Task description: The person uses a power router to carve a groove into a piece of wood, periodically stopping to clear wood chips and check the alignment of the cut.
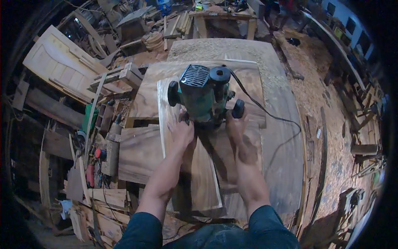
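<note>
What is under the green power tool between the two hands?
Around the base of the green power tool, wooden boards show. The spot directly under it is covered by the tool and cannot be seen.

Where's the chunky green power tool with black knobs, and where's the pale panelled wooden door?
Green power tool (198,101), head view: its green body.
Pale wooden door (64,64), head view: middle of its face.

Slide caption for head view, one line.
Left hand and right hand on a vented green-and-black power router above flat brown-grained wooden boards.
</note>
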The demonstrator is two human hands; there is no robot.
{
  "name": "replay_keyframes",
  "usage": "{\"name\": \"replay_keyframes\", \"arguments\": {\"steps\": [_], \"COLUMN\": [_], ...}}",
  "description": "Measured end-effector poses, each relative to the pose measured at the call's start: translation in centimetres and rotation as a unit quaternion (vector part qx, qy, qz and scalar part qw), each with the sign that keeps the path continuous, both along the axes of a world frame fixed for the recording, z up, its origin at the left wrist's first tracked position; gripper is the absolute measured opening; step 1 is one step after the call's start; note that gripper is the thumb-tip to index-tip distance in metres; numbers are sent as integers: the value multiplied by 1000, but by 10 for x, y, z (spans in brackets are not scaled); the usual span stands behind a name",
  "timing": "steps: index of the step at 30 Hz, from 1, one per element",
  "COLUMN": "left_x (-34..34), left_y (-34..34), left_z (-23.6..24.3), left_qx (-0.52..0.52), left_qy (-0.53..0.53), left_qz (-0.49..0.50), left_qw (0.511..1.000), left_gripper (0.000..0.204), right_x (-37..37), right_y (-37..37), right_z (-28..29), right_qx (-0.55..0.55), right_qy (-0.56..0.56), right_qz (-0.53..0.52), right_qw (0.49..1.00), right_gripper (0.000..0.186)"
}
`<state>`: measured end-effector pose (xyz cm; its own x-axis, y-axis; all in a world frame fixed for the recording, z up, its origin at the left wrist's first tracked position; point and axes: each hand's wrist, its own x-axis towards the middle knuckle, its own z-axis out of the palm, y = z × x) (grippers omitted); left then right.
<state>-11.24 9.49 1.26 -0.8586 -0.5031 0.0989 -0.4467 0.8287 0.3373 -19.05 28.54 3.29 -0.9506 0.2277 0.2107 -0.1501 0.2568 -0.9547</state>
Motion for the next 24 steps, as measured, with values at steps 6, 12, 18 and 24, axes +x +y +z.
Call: {"name": "replay_keyframes", "arguments": {"steps": [6, 12, 18, 24], "left_x": [14, 32, 44, 41], "left_y": [5, 24, 32, 23], "left_z": [-4, 8, 16, 7], "left_qx": [-27, -9, 7, -7], "left_qy": [-50, -41, -56, -52], "left_qz": [16, -5, -3, -14], "left_qw": [998, 999, 998, 999], "left_gripper": [57, 58, 56, 54], "right_x": [17, 36, 47, 41], "right_y": [11, 22, 26, 21], "right_z": [2, 3, -1, -12], "right_qx": [-39, -8, 1, 3], "right_qy": [-23, -61, -53, -27], "right_qz": [24, -21, -43, -45], "right_qw": [999, 998, 998, 999], "right_gripper": [77, 81, 81, 80]}}
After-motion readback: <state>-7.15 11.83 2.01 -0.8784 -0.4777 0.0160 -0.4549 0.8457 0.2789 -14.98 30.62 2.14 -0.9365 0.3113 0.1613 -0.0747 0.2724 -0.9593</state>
